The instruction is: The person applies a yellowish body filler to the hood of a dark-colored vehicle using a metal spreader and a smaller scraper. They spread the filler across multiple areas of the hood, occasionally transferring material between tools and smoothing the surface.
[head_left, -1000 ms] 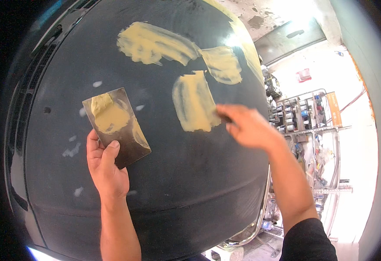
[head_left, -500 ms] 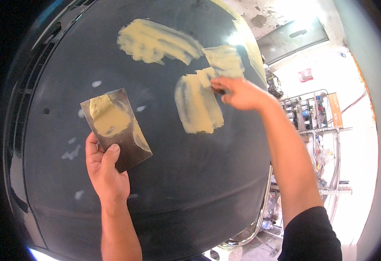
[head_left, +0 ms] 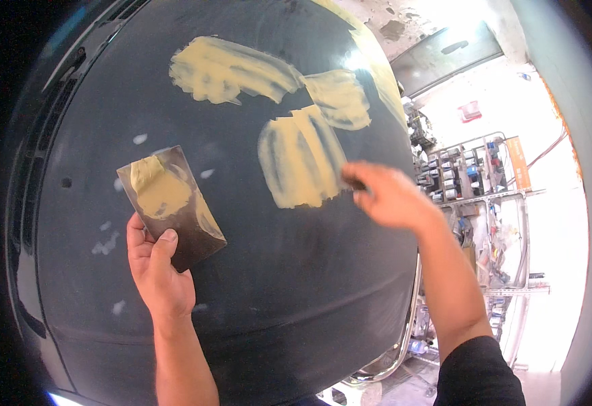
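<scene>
My left hand (head_left: 163,274) grips the lower end of a dark rectangular mixing board (head_left: 191,247), thumb on top. Yellow body filler (head_left: 164,195) lies on the board, thickest at its far left corner. Over the dark grey car panel (head_left: 296,271), my right hand (head_left: 387,193) is closed on a putty spreader (head_left: 355,184); only a dark bit of it shows, blurred and mostly hidden by the fingers. It is at the right edge of a broad upright filler patch (head_left: 299,162). Two more smeared patches lie beyond: a long one (head_left: 232,71) and a shorter one (head_left: 340,98).
Pale spots (head_left: 106,242) dot the panel's left part. Yellow filler also runs along its far right edge (head_left: 377,68). Right of the car stands a metal rack (head_left: 472,172) with many small containers, near a pale wall (head_left: 566,203). A chrome trim (head_left: 394,358) curves at lower right.
My right hand has drawn toward me and slightly right, from the top of the upright patch to its lower right side. The patch's top now looks smoother. My left hand still holds the board.
</scene>
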{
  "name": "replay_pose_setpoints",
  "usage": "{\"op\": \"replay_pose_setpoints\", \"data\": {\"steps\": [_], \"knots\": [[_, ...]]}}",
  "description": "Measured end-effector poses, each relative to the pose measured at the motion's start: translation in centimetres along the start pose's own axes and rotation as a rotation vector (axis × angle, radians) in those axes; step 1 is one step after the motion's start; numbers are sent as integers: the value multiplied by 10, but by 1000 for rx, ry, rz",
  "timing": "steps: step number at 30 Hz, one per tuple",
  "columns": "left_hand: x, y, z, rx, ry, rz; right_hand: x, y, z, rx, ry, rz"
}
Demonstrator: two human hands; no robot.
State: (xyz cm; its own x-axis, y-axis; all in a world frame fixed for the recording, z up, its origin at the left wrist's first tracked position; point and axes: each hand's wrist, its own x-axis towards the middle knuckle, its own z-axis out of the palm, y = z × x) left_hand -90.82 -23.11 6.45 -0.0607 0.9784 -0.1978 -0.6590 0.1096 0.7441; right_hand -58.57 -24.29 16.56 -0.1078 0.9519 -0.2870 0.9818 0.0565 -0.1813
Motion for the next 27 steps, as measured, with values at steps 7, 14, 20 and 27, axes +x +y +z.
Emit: {"op": "replay_pose_setpoints", "data": {"steps": [7,14,20,27], "knots": [[0,1,6,20,23,5,109,37,-21,155,31,3],[-1,0,-1,-29,-4,2,69,41,-9,278,-100,208],[-1,-1,3,29,37,11,0,16,13,288,-85,297],[-2,0,0,40,33,8,-8,-1,-4,328,-81,371]]}}
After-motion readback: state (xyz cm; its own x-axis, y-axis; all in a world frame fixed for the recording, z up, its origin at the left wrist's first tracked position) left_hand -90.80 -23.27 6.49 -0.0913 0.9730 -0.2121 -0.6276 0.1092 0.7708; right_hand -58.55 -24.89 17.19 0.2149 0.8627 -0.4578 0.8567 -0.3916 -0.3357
